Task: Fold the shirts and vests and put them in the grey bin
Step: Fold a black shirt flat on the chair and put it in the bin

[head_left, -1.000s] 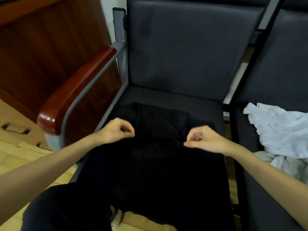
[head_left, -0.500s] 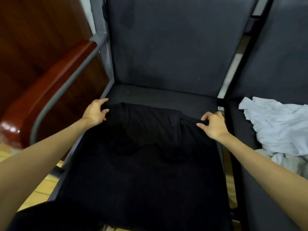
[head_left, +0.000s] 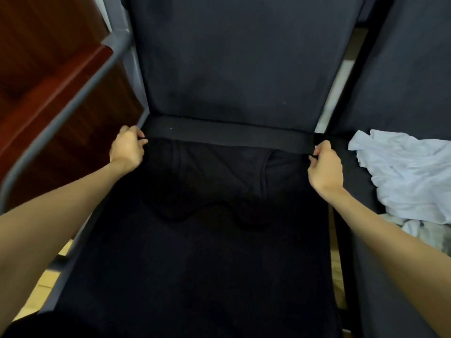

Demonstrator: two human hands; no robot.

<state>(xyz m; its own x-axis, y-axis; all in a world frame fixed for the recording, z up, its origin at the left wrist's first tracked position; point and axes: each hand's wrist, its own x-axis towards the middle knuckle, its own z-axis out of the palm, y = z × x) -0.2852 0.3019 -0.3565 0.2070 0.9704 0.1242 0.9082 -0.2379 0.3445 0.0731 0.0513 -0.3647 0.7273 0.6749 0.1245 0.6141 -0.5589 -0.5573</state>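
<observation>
Head view: left hand [head_left: 127,150] and right hand [head_left: 325,167] each pinching far corners of black fabric shirt [head_left: 207,215] in a tight grip, spreading it on dark grey padded chair seat [head_left: 219,132].

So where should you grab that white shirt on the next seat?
Probably the upper-left corner of the white shirt, reached from the left by the right hand. That corner sticks out free and nearest; the rest is crumpled and runs out of view.
</observation>
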